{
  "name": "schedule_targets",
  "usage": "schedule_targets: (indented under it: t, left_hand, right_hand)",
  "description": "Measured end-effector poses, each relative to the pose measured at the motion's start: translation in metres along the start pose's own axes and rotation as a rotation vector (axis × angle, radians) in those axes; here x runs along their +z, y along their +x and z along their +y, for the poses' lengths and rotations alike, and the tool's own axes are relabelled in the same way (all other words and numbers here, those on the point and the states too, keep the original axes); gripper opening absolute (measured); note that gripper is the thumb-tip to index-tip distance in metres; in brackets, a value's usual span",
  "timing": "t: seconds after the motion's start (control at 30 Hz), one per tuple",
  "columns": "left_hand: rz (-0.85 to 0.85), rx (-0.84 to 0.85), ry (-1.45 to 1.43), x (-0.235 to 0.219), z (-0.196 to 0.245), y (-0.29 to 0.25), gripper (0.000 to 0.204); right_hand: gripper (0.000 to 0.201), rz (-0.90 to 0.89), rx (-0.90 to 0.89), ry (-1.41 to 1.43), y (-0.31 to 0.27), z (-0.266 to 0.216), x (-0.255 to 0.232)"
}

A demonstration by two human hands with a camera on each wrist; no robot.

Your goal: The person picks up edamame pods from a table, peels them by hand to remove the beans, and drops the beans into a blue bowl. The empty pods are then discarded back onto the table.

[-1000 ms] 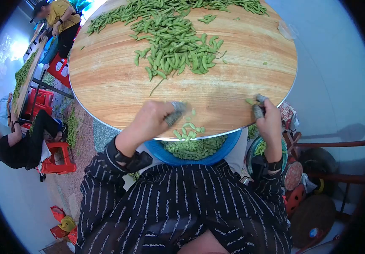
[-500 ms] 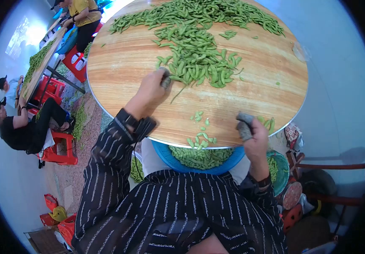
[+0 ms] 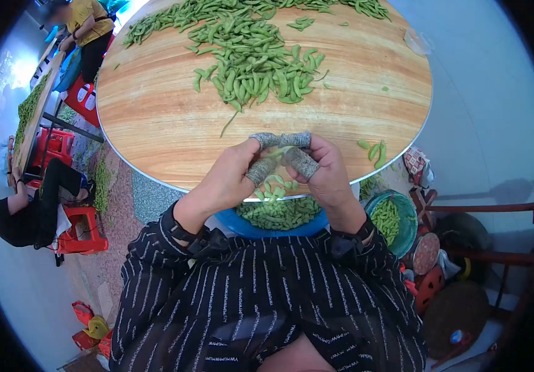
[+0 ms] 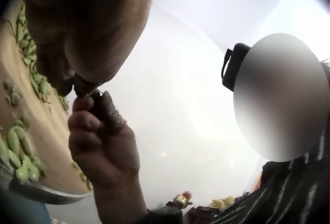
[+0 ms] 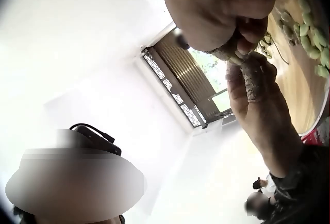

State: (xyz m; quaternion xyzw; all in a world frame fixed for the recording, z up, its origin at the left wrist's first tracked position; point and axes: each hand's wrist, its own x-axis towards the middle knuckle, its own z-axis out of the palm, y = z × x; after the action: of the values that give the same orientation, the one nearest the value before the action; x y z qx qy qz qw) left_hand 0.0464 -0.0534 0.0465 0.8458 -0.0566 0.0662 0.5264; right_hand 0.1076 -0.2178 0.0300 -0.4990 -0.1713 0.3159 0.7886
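Just past the blue basin (image 3: 267, 233), loose beans (image 3: 273, 188) lie at the surface's (image 3: 155, 124) edge, where a brushing wrist could knock them off. Beyond, the left hand (image 3: 220, 177) and right hand (image 3: 331, 178) pinch a green pod (image 3: 275, 150), short of the heaped pods (image 3: 248, 62).

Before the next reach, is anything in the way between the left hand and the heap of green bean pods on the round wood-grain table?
Nothing visible blocks it: only a thin stem lies on the tabletop between the left hand and the heap.
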Motion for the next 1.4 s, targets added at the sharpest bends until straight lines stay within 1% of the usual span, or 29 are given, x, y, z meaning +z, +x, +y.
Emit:
schedule_targets:
  t: [0.03, 0.07, 0.1, 0.13, 0.17, 0.2, 0.23, 0.27, 0.33, 0.43, 0.47, 0.53, 0.63, 0.67, 0.73, 0.77, 0.87, 0.93, 0.97, 1.03, 1.07, 1.1, 1.13, 1.17, 1.23, 1.27, 1.33, 1.37, 1.4]
  left_hand:
    - [-0.041, 0.042, 0.044, -0.001, -0.002, 0.001, 0.013]
    - [-0.041, 0.039, 0.042, -0.002, -0.001, 0.002, 0.013]
    - [-0.114, 0.004, 0.096, -0.005, 0.001, 0.002, 0.015]
    - [-0.187, -0.031, 0.151, -0.006, 0.003, 0.003, 0.018]
    - [-0.185, -0.031, 0.152, -0.005, 0.002, 0.002, 0.018]
    - [-0.093, 0.023, 0.187, 0.000, 0.000, -0.001, 0.018]
    - [-0.002, 0.077, 0.220, 0.003, -0.001, -0.003, 0.018]
    - [-0.004, 0.075, 0.218, 0.005, 0.001, -0.003, 0.018]
    - [0.021, 0.190, 0.382, 0.007, 0.004, -0.004, 0.016]
    - [0.029, 0.222, 0.484, 0.010, 0.000, -0.005, 0.018]
    - [0.028, 0.220, 0.483, 0.012, -0.003, -0.006, 0.018]
    - [0.041, 0.258, 0.523, 0.013, -0.009, -0.007, 0.026]
    - [0.036, 0.261, 0.574, 0.014, -0.006, -0.009, 0.028]
    - [0.035, 0.260, 0.574, 0.015, -0.006, -0.009, 0.028]
    - [0.053, 0.352, 0.579, 0.016, -0.005, -0.007, 0.022]
    - [0.052, 0.351, 0.578, 0.018, -0.006, -0.007, 0.022]
    - [0.079, 0.368, 0.540, 0.022, -0.014, -0.007, 0.025]
    - [0.057, 0.264, 0.399, 0.023, -0.019, -0.009, 0.025]
    - [0.057, 0.262, 0.399, 0.024, -0.020, -0.009, 0.025]
    - [0.089, 0.265, 0.105, 0.027, -0.022, -0.006, 0.019]
    - [0.088, 0.268, 0.104, 0.030, -0.024, -0.006, 0.019]
    - [0.123, 0.250, -0.027, 0.032, -0.026, -0.005, 0.015]
    - [0.157, 0.229, -0.159, 0.034, -0.028, -0.006, 0.014]
    - [0.158, 0.229, -0.158, 0.035, -0.029, -0.008, 0.014]
    - [0.107, -0.200, -0.589, 0.036, -0.031, -0.011, 0.021]
    - [0.105, -0.198, -0.588, 0.037, -0.031, -0.011, 0.021]
    - [0.026, -0.267, -1.190, 0.039, -0.030, -0.010, 0.026]
    - [0.027, -0.265, -1.189, 0.037, -0.029, -0.009, 0.026]
    - [0.017, -0.314, -1.125, 0.034, -0.027, -0.008, 0.023]
  right_hand:
    - [0.017, 0.021, -0.037, -0.059, 0.000, -0.002, 0.004]
    - [0.017, 0.041, -0.074, -0.117, -0.001, -0.003, 0.006]
    - [0.017, 0.039, -0.071, -0.117, -0.002, -0.003, 0.007]
    - [0.016, 0.095, -0.069, -0.099, -0.004, -0.003, 0.008]
    - [0.016, 0.151, -0.068, -0.082, -0.004, -0.003, 0.009]
    - [0.016, 0.151, -0.067, -0.081, -0.005, -0.003, 0.006]
    - [0.015, 0.119, 0.015, -0.065, -0.008, -0.003, 0.001]
    - [0.014, 0.087, 0.096, -0.050, -0.010, -0.003, -0.002]
    - [0.014, 0.096, 0.078, -0.051, -0.011, -0.001, 0.001]
    - [0.013, 0.084, 0.055, -0.050, -0.011, -0.001, 0.000]
    - [0.012, 0.067, 0.053, -0.047, -0.011, -0.001, 0.000]
    - [0.012, 0.062, 0.065, -0.057, -0.011, -0.002, 0.000]
    - [0.012, 0.069, 0.072, -0.086, -0.011, -0.001, 0.000]
    - [0.012, 0.081, 0.068, -0.106, -0.011, 0.000, 0.000]
    - [0.015, 0.082, 0.075, -0.083, -0.010, 0.004, -0.001]
    - [0.018, 0.084, 0.082, -0.059, -0.009, 0.006, -0.003]
    - [0.018, 0.062, 0.072, 0.007, -0.007, 0.017, -0.008]
    - [0.018, 0.080, 0.040, 0.014, -0.008, 0.017, -0.003]
    - [0.017, 0.096, 0.013, 0.021, -0.009, 0.018, -0.001]
    - [0.017, 0.060, -0.018, -0.024, -0.010, 0.017, -0.001]
    - [0.017, 0.026, -0.053, -0.071, -0.010, 0.016, -0.002]
    - [0.017, 0.027, -0.056, -0.073, -0.009, 0.016, -0.001]
    - [0.018, 0.009, -0.139, -0.096, -0.009, 0.017, 0.000]
    - [0.018, -0.010, -0.222, -0.119, -0.009, 0.018, 0.000]
    - [0.019, -0.020, -0.235, -0.133, -0.009, 0.020, -0.002]
    - [0.019, -0.030, -0.250, -0.147, -0.008, 0.021, -0.003]
    - [0.019, -0.031, -0.241, -0.144, -0.007, 0.024, -0.007]
    - [0.019, -0.033, -0.232, -0.141, -0.006, 0.024, -0.009]
    - [0.019, -0.034, -0.233, -0.140, -0.007, 0.021, -0.009]
